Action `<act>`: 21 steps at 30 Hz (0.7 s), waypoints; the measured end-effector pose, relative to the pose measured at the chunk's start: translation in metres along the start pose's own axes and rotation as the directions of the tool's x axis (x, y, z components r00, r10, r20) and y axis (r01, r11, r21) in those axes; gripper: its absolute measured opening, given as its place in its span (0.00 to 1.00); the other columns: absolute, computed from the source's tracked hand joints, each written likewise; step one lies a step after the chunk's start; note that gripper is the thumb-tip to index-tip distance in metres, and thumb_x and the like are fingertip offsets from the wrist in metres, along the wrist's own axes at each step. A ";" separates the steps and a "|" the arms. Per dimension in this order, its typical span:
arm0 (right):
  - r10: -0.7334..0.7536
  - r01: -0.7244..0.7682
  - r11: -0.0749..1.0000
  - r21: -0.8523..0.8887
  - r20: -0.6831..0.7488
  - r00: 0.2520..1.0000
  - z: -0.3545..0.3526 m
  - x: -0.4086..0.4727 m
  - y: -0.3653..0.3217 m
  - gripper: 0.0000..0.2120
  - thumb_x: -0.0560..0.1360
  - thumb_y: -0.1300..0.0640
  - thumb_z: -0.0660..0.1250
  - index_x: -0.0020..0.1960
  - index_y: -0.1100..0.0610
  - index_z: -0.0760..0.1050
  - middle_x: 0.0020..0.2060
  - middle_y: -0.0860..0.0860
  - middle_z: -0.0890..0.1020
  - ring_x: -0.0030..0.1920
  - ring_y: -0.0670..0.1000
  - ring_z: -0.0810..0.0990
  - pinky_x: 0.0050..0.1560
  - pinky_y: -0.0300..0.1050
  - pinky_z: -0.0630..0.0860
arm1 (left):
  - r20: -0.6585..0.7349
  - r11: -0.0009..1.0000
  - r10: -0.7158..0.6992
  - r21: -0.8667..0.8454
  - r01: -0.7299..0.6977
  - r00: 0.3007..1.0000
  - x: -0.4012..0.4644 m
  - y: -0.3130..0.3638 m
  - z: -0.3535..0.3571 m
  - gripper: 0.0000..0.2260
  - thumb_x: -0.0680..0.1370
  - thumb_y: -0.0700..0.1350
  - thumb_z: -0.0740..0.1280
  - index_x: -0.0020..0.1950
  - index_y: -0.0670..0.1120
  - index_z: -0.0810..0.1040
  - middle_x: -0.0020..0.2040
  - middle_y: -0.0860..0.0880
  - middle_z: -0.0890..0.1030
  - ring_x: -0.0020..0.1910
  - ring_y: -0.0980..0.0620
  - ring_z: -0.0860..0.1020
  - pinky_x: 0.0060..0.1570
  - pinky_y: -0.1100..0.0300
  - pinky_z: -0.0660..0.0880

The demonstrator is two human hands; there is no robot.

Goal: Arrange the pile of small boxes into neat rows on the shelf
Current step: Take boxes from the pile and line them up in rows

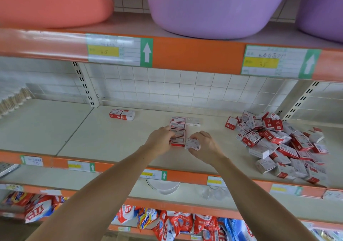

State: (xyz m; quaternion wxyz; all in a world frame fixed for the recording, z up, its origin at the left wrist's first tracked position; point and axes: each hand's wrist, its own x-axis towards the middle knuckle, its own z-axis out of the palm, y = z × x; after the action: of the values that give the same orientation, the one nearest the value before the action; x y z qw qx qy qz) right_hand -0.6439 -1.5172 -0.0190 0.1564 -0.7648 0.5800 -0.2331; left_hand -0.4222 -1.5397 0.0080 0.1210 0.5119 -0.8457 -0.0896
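The shelf [104, 138] is a pale board with an orange front lip, a tiled back wall and slotted uprights at its left and right rear. Bare board stretches left of the hands to the seam between panels, and more lies between the hands and the front lip.

A short row of boxes [177, 129] runs from front to back near the middle, four red-and-white boxes touching side by side, each with its long axis across the shelf. A grey box [194, 121] lies just right of the rearmost one. The left hand [161, 142] rests against the row's left side, fingers curled onto the front boxes. The right hand [205, 146] pinches a single white box [193, 143] between thumb and fingers, touching the right end of the front box, its long axis also across the shelf.

The pile of boxes [280, 142] sits well apart to the right, jumbled at all angles and reaching the front lip. Two boxes [122, 114] sit together at the back left, near the left upright.

Pink and purple tubs [213, 9] fill the shelf above.
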 end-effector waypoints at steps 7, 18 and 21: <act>0.140 -0.143 0.985 0.097 0.039 0.989 -0.018 0.005 -0.002 0.19 0.65 0.52 0.78 0.54 0.48 0.78 0.46 0.44 0.77 0.46 0.46 0.76 0.41 0.36 0.70 | 0.020 0.999 -0.018 -0.041 0.019 1.000 0.001 -0.006 -0.005 0.12 0.77 0.50 0.69 0.58 0.48 0.81 0.54 0.51 0.77 0.53 0.50 0.77 0.49 0.55 0.77; -0.081 0.085 0.990 0.111 -0.036 0.996 0.000 0.048 -0.057 0.21 0.65 0.57 0.80 0.55 0.57 0.79 0.49 0.49 0.77 0.47 0.50 0.74 0.47 0.40 0.69 | 0.017 0.992 0.013 -0.122 -0.010 1.000 0.001 -0.028 -0.041 0.20 0.75 0.50 0.73 0.65 0.48 0.75 0.59 0.50 0.77 0.58 0.49 0.73 0.54 0.47 0.75; -0.097 0.101 0.987 0.123 -0.037 0.995 0.009 0.054 -0.067 0.19 0.65 0.58 0.79 0.54 0.57 0.78 0.48 0.50 0.77 0.47 0.52 0.75 0.47 0.44 0.72 | -0.024 0.992 -0.009 -0.122 0.006 1.000 -0.003 -0.038 -0.043 0.15 0.75 0.49 0.72 0.60 0.47 0.77 0.55 0.49 0.78 0.55 0.48 0.74 0.52 0.46 0.75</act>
State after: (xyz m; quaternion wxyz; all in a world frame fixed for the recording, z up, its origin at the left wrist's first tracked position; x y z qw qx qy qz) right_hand -0.5728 -1.5505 0.0175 0.1830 -0.7778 0.5279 -0.2880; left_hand -0.3761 -1.5551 0.0380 0.1619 0.5078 -0.8352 -0.1354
